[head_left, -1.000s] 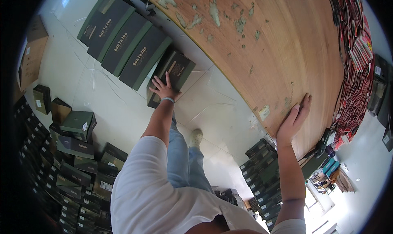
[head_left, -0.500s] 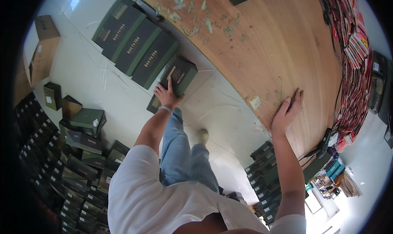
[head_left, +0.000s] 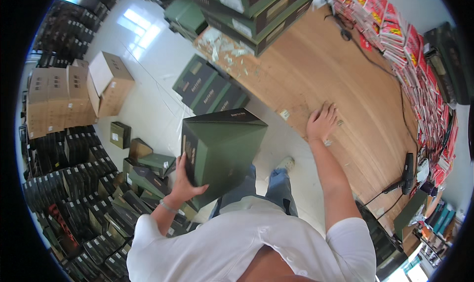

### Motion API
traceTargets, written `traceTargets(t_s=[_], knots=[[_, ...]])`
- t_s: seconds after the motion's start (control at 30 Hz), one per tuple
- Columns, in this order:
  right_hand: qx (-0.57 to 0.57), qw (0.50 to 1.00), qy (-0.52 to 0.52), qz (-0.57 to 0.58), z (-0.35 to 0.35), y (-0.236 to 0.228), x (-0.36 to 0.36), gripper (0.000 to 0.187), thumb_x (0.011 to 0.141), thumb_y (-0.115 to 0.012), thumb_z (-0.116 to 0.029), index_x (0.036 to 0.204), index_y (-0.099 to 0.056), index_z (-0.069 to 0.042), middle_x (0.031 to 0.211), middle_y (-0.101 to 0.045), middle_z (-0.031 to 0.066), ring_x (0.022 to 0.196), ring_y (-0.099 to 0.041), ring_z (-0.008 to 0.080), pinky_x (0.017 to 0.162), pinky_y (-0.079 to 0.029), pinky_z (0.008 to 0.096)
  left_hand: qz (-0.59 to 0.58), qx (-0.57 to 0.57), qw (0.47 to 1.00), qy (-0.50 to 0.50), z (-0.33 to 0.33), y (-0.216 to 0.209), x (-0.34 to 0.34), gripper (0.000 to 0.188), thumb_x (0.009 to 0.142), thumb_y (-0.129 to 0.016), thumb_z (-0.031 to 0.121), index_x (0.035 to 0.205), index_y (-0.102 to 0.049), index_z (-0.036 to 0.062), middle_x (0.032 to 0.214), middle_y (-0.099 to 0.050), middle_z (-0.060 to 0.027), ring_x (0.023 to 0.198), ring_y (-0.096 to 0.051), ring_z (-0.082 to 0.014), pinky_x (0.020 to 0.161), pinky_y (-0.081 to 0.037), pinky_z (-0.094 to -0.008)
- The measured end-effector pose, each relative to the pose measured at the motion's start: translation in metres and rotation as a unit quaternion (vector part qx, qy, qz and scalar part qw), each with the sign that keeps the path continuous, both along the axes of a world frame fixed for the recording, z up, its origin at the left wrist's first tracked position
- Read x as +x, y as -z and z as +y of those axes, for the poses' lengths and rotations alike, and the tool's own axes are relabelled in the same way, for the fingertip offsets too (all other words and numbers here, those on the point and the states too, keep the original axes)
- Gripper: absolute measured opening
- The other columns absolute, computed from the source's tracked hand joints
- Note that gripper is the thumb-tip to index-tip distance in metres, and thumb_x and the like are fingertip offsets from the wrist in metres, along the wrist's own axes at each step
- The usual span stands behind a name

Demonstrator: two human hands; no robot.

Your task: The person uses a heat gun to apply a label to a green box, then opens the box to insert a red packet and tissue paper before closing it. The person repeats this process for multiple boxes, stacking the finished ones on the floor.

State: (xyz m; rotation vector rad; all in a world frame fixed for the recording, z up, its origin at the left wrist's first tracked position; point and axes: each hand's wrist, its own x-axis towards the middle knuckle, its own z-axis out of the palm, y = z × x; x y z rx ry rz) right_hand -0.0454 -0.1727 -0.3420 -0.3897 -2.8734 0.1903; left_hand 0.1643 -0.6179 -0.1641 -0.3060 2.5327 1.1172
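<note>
A dark green and black shoe-type box (head_left: 224,146) is raised in front of my body, at the table's left edge. My left hand (head_left: 185,183) grips its near left side, thumb and fingers spread around a corner. The far side of the box is hidden. My right hand (head_left: 322,122) lies flat on the wooden table (head_left: 368,109) with fingers stretched out, holding nothing. Small scraps of torn paper lie near that hand and along the table's far left edge.
Stacked green boxes (head_left: 207,87) stand on the floor beyond the held one; more boxes (head_left: 252,15) are piled on the table's far end. Red packets (head_left: 402,40) and a black hair dryer or heat gun (head_left: 408,173) line the right side. Cartons (head_left: 111,79) stand far left.
My left hand has lifted a green box from beside the floor stack up toward me. My body has straightened up. My right hand still rests on the table.
</note>
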Motion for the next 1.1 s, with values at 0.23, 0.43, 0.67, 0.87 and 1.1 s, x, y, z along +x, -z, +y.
traceTargets(t_s=[0.23,0.43,0.67,0.87,1.1], knots=[[-0.448,0.877,-0.106,-0.140,0.013,-0.033,0.034,0.069,0.100,-0.043,-0.048,0.148,-0.036,0.001,0.153,-0.038,0.0197,0.141,-0.035,0.0352,0.117,-0.025,0.0489,0.171,0.137,0.973,0.076,0.073,-0.127,0.011,0.116,0.057,-0.087,0.031,0.149,-0.024,0.0000,0.143,-0.042,-0.0214,0.130,-0.045,-0.0323,0.111,-0.033,-0.0417],[-0.819,0.553,-0.060,-0.141,0.144,-0.128,0.094,0.075,0.099,-0.045,-0.055,0.149,-0.034,-0.001,0.151,-0.040,0.0150,0.138,-0.040,0.0273,0.116,-0.030,0.0419,0.250,0.212,0.926,0.188,0.171,-0.054,-0.026,0.062,0.077,-0.077,0.034,0.125,-0.058,0.0008,0.129,-0.057,-0.0155,0.125,-0.050,-0.0313,0.107,-0.037,-0.0445],[-0.745,0.622,-0.150,0.192,0.226,-0.281,0.117,0.080,0.099,-0.044,-0.056,0.157,-0.016,-0.008,0.158,-0.029,0.0153,0.141,-0.036,0.0289,0.115,-0.032,0.0428,0.116,0.426,0.896,0.050,0.294,-0.041,-0.159,0.045,0.095,-0.061,0.024,0.133,-0.051,0.0017,0.132,-0.055,-0.0131,0.125,-0.051,-0.0253,0.107,-0.040,-0.0405],[-0.794,0.552,-0.131,0.220,0.185,-0.265,0.111,0.079,0.100,-0.038,-0.059,0.152,-0.027,0.000,0.157,-0.031,0.0158,0.143,-0.031,0.0276,0.117,-0.024,0.0423,-0.026,0.450,0.893,-0.009,0.299,0.050,-0.254,0.047,0.097,-0.057,0.027,0.136,-0.049,0.0022,0.136,-0.053,-0.0139,0.127,-0.049,-0.0258,0.107,-0.040,-0.0407],[-0.843,0.512,0.028,0.161,0.113,-0.189,0.062,0.064,0.100,-0.051,-0.034,0.152,-0.028,-0.003,0.153,-0.038,0.0136,0.139,-0.038,0.0272,0.114,-0.030,0.0417,-0.258,0.501,0.821,-0.087,0.240,0.139,-0.356,0.048,0.100,-0.053,0.031,0.139,-0.047,0.0028,0.140,-0.050,-0.0148,0.130,-0.048,-0.0265,0.108,-0.040,-0.0409]])
